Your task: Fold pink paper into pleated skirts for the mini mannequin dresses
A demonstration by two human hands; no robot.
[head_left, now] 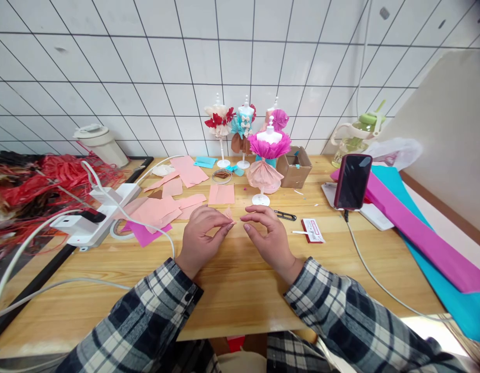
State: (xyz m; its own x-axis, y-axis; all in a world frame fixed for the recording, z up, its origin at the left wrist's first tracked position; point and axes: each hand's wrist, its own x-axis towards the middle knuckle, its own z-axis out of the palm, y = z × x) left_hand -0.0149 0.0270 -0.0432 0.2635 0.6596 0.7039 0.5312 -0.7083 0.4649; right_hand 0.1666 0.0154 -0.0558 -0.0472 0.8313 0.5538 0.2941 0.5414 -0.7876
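Observation:
My left hand (pixel 206 235) pinches a small piece of pink crepe paper (pixel 228 213) between thumb and fingertips. Just to its right, my right hand (pixel 269 235) curves with thumb and fingers apart, and nothing shows between them. Beyond the hands stands a small white mannequin in a magenta and pink paper dress (pixel 265 171). A square of pink paper (pixel 221 194) lies flat behind my left hand. Black thread snips (pixel 285 215) rest beyond my right hand, near a small red and white packet (pixel 313 230).
More dressed mannequins (pixel 220 122) stand near the tiled wall beside a cardboard box (pixel 296 168). Pink paper pieces (pixel 158 211) and a white power strip (pixel 103 215) with cables lie left. A phone (pixel 353 181) stands upright at right, near long magenta paper (pixel 422 238) and a bottle (pixel 358 135).

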